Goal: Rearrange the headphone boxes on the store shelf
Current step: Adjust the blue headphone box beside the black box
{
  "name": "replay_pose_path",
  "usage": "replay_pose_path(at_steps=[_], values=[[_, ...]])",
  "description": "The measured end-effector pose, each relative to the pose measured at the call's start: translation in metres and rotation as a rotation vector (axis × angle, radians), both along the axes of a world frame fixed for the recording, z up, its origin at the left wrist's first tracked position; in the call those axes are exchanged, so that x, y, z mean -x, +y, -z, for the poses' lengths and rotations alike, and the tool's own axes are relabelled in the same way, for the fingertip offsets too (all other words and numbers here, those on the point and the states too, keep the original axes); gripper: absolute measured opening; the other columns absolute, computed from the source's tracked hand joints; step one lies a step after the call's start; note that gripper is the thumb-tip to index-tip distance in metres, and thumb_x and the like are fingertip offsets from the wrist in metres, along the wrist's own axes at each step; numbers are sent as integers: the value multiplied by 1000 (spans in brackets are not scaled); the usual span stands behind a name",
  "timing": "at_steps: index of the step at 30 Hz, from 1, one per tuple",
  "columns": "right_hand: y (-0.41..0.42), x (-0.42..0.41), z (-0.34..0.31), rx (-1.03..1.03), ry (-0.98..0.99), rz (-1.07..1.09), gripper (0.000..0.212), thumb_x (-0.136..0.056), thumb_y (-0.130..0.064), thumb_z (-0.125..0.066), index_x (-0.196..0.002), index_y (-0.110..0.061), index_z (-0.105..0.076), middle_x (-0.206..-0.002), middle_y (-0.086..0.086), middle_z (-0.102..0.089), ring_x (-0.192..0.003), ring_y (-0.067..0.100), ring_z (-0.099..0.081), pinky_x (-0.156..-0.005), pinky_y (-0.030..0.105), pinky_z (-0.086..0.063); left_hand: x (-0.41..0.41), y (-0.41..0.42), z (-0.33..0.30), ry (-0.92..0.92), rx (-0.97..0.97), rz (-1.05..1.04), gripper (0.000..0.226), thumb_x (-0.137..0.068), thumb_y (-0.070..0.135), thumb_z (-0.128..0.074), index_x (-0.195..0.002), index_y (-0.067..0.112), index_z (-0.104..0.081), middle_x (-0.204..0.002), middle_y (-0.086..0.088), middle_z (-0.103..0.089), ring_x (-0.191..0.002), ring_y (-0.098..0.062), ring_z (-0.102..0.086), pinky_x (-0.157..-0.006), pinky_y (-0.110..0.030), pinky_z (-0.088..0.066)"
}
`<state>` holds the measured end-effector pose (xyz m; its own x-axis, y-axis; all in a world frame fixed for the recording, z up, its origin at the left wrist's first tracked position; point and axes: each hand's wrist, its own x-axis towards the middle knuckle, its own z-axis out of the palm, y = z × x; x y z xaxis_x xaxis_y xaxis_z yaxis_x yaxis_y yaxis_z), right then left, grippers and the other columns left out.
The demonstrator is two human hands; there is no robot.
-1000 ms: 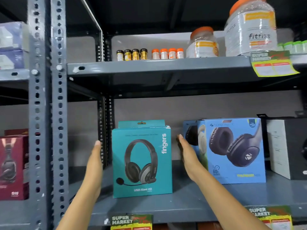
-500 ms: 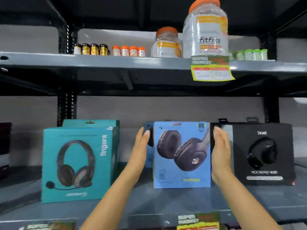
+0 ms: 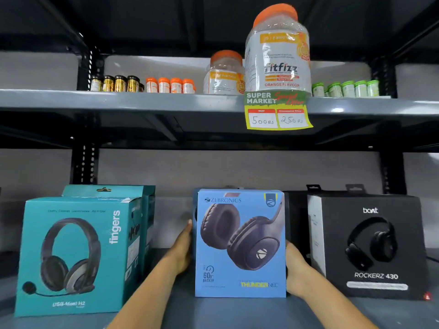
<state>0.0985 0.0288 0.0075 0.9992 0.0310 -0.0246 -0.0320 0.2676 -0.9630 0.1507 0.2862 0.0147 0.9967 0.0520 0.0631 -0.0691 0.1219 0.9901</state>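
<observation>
A light blue Zebronics headphone box [image 3: 240,243] stands upright in the middle of the grey shelf [image 3: 228,312]. My left hand [image 3: 181,250] presses flat against its left side and my right hand [image 3: 295,269] against its right side, so both hold it. Another blue box stands right behind it, mostly hidden. A teal Fingers headset box [image 3: 76,255] stands at the left with a second teal box [image 3: 133,193] behind it. A black Boat Rockerz box [image 3: 373,245] stands at the right.
The upper shelf [image 3: 142,102] carries small bottles, two orange-lidded jars [image 3: 278,51] and green-capped containers. A yellow price tag [image 3: 278,112] hangs from its front edge. Black uprights [image 3: 83,162] stand at the back. Narrow gaps separate the three box groups.
The view turned right from the teal box to the blue one. My hands left the teal box, closed on the sides of the blue box, and now sit lower on it.
</observation>
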Motion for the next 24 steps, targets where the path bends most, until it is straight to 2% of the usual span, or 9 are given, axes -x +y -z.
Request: replay_pose_path(at_steps=[1,3,5,6,8,11,13,17,24], values=[[2,-2,1,6,-8,-10,23,-84,-33,-62,-71,-14,-62,-72,10,-68,-68,28,-63,-64,34,-51,13,-3,-5,3,-24,9,59,-84,71,-42,-95,22,-73,-105,-17,-75,-92,-35,-71,-79,-41,-54],[8,-5,3,6,-25,-11,21,-83,-36,-62,-74,-16,-61,-78,10,-66,-75,28,-61,-69,36,-49,38,-10,-17,-32,-58,28,49,-88,62,-45,-72,23,-70,-80,-14,-76,-72,-31,-71,-64,-35,-52],[15,-5,5,-9,-18,-12,21,-81,-39,-63,-78,-18,-62,-84,11,-66,-80,29,-60,-71,38,-48,46,-12,-19,-85,-99,56,47,-94,45,-48,-53,22,-54,-51,-6,-63,-46,-22,-59,-51,-28,-45],[17,-5,5,-10,-16,7,22,-80,-40,-62,-78,-18,-61,-84,11,-65,-79,29,-60,-70,38,-48,50,-13,-20,-107,-115,68,46,-95,37,-49,-51,21,-45,-43,-2,-54,-38,-19,-51,-47,-25,-40],[20,-10,3,33,-9,68,28,-82,-45,-58,-79,-17,-61,-84,12,-67,-77,29,-62,-70,37,-48,50,-15,-19,-132,-144,74,45,-94,31,-50,-52,22,-38,-41,0,-45,-36,-18,-43,-45,-24,-36],[16,-20,-1,132,-56,140,45,-86,-58,-48,-75,-18,-65,-80,10,-75,-82,30,-67,-77,38,-49,50,-14,-18,-150,-148,76,48,-95,34,-50,-50,23,-39,-41,0,-44,-35,-17,-43,-41,-23,-37],[16,-23,-4,199,-67,145,52,-90,-61,-41,-75,-19,-66,-74,7,-76,-80,27,-66,-75,36,-48,47,-14,-16,-149,-155,81,48,-96,34,-50,-51,22,-37,-41,-1,-43,-35,-17,-42,-39,-23,-37],[19,-14,-5,154,-151,62,44,-98,-42,-43,-62,-19,-53,-49,2,-61,-53,16,-54,-57,29,-41,46,-23,-17,-178,-147,83,45,-95,33,-51,-56,23,-31,-48,-3,-36,-38,-17,-38,-40,-24,-34],[14,-8,-2,39,-180,65,45,-99,-37,-46,-57,-21,-49,-44,-2,-54,-41,11,-50,-52,28,-38,55,-30,-15,-154,-139,100,46,-89,31,-54,-51,24,-30,-47,-1,-34,-39,-18,-35,-45,-25,-32]])
